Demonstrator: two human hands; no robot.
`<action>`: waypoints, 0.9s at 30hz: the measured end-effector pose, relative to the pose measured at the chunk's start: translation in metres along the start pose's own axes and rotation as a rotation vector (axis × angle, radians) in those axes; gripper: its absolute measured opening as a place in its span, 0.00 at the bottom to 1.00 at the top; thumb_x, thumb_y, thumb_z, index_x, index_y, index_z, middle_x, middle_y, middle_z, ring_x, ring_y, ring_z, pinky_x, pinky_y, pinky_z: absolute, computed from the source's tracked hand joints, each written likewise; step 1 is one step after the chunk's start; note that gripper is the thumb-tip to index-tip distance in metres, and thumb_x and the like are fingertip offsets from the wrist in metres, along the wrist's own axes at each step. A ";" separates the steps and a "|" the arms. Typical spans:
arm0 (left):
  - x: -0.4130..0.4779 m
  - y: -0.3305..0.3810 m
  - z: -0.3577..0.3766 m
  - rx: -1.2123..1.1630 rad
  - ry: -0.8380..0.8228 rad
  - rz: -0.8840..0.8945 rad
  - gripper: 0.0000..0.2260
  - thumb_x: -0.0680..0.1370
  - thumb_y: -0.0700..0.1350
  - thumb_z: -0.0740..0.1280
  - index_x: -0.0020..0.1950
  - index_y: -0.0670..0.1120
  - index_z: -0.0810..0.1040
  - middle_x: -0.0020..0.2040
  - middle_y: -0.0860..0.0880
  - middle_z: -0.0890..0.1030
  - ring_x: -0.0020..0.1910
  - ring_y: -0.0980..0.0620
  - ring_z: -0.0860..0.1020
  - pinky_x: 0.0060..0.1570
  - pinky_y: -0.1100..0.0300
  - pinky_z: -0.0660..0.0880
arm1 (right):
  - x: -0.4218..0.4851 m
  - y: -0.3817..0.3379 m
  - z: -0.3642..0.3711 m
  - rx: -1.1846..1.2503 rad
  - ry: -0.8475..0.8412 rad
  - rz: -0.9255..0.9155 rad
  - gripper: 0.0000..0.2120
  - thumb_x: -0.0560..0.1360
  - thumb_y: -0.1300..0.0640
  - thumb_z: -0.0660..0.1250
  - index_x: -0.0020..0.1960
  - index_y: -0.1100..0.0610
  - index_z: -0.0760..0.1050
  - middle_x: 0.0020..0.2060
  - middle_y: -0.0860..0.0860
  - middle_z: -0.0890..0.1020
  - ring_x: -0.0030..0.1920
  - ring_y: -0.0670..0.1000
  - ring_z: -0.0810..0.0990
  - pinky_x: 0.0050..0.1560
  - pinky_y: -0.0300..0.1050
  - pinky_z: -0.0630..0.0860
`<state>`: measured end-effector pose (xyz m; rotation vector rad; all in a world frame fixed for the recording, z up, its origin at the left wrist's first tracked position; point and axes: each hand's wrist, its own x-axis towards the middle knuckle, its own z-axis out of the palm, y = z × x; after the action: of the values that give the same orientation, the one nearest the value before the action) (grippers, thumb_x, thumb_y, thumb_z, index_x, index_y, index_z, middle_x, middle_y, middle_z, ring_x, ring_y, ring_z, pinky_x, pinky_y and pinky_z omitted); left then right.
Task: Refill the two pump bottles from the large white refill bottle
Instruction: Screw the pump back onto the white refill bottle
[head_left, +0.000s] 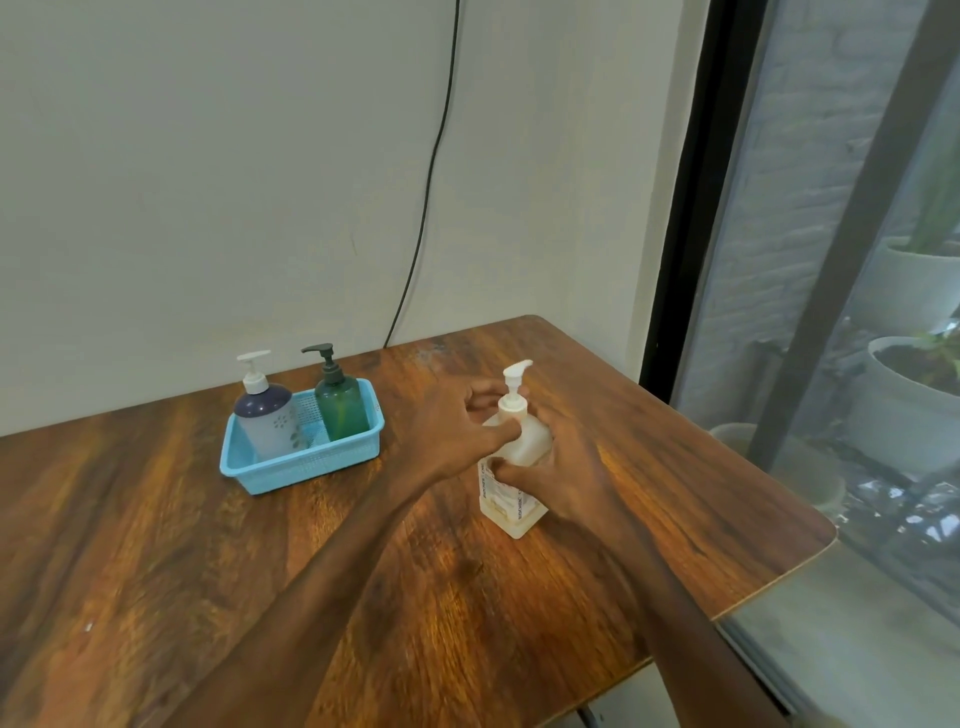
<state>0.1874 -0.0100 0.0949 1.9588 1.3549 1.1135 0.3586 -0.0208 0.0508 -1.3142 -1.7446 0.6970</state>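
Right hand (563, 486) gripping refill bottle (525, 441), left hand (457, 431) pinching its neck

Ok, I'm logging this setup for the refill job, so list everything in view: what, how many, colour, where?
refill bottle: one, white, pump top, upright on the table, right of the basket
frosted pump bottle: one, dark blue shoulder, white pump, basket's left end
green pump bottle: one, dark pump, basket's right end
basket: one, light blue, on the table near the wall
table: one, brown wood
cable: one, black, down the wall
plant pots: at least two, pale, behind glass, right
left hand: grips the refill bottle's neck
right hand: grips its body
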 end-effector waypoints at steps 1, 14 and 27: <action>-0.001 0.001 0.004 -0.017 -0.015 -0.005 0.22 0.68 0.49 0.76 0.63 0.53 0.85 0.58 0.58 0.87 0.59 0.61 0.84 0.63 0.51 0.81 | 0.001 0.000 0.000 0.005 0.000 0.000 0.25 0.67 0.49 0.81 0.60 0.46 0.77 0.49 0.40 0.84 0.47 0.38 0.84 0.45 0.43 0.83; 0.003 -0.003 0.024 -0.110 -0.023 -0.025 0.16 0.76 0.53 0.78 0.62 0.56 0.81 0.55 0.62 0.85 0.55 0.67 0.82 0.53 0.70 0.79 | 0.001 0.002 -0.001 0.012 0.006 0.009 0.30 0.64 0.48 0.81 0.63 0.48 0.76 0.52 0.42 0.84 0.48 0.40 0.84 0.47 0.44 0.84; 0.001 -0.016 0.002 0.008 0.043 -0.015 0.20 0.73 0.49 0.80 0.65 0.53 0.85 0.60 0.55 0.86 0.58 0.57 0.83 0.60 0.52 0.82 | 0.000 0.002 0.000 0.036 -0.006 0.006 0.35 0.65 0.46 0.81 0.69 0.48 0.74 0.53 0.39 0.82 0.50 0.42 0.84 0.49 0.49 0.84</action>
<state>0.1812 -0.0028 0.0821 1.9380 1.3957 1.1509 0.3597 -0.0198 0.0496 -1.2944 -1.7257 0.7330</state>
